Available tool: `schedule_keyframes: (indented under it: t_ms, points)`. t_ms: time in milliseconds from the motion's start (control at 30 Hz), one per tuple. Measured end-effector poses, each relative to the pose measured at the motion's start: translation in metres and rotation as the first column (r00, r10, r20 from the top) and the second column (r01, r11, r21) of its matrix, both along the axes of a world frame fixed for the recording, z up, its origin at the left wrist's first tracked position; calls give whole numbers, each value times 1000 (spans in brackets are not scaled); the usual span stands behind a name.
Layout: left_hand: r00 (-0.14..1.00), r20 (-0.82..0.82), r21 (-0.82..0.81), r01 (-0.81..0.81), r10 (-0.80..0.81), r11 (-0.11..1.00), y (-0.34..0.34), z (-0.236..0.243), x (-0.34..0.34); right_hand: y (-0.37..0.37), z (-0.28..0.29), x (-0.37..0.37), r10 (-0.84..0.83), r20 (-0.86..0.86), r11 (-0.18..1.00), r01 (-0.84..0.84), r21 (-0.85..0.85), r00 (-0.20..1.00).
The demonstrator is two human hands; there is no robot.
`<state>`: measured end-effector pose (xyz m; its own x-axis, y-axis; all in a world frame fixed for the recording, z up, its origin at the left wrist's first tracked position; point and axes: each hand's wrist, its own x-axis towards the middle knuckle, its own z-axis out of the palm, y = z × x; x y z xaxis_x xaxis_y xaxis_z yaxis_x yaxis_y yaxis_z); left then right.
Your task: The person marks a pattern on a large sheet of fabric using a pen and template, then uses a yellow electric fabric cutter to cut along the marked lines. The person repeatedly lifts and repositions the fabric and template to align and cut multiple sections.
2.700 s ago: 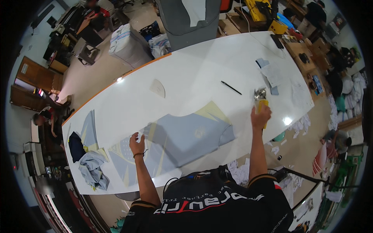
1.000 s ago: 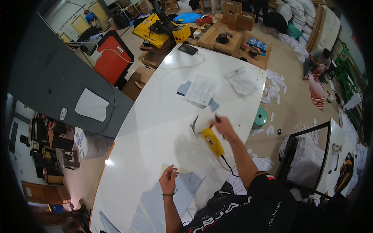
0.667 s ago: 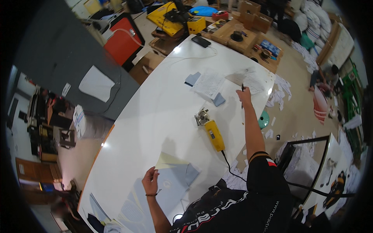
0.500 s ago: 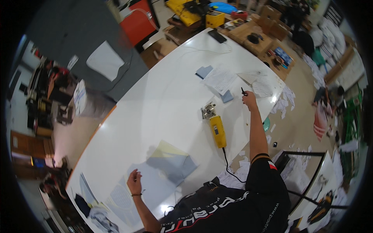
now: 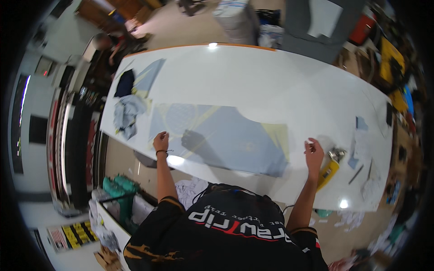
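Observation:
A wide grey-blue piece of fabric [image 5: 217, 133] with pale yellow areas lies flat across the near middle of the white table [image 5: 262, 79]. My left hand [image 5: 161, 141] hovers at its near left corner, fingers loosely bent and holding nothing I can see. To the right of the fabric, my right hand [image 5: 313, 151] is raised over the table, fingers apart and empty. Just beyond that hand lies a yellow handheld electric cutter [image 5: 329, 174] with a metal head, partly hidden by my forearm. A dark pen-like stick [image 5: 356, 175] rests farther right.
Crumpled grey-blue fabric [image 5: 128, 113] and a dark navy cloth [image 5: 125, 83] lie at the table's left end. Papers [image 5: 371, 189] and small blue scraps [image 5: 361, 123] are on the right. Behind the far edge stands a wrapped roll [image 5: 235, 20]. A person [image 5: 118, 47] is at the far left.
My view has swung left. My right hand has let go of the dark pen-like stick and come back toward the fabric, which now lies spread out more fully in view.

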<state>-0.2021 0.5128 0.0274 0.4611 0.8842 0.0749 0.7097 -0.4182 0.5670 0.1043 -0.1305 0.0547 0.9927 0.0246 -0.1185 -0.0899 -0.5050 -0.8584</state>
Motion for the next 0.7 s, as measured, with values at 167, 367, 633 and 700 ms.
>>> schedule_keyframes:
  t_ms: [167, 367, 633, 700]
  points:
    - [977, 11, -120, -211, 214, 970, 25, 6, -23, 93, -26, -25, 250, 13, 891, -224, -395, 968]
    - [966, -22, -120, -260, 259, 958, 76, 19, -18, 107, -72, -23, 315, 28, 809, -253, -531, 949]
    - [991, -104, -57, -96, 89, 994, 175, -48, 26, 149, -9, -66, -23, 229, 902, 118, -415, 973]
    - [986, -143, 14, -87, 88, 996, 192, -58, 52, 170, -8, -77, 12, 61, 958, 6, -287, 998]
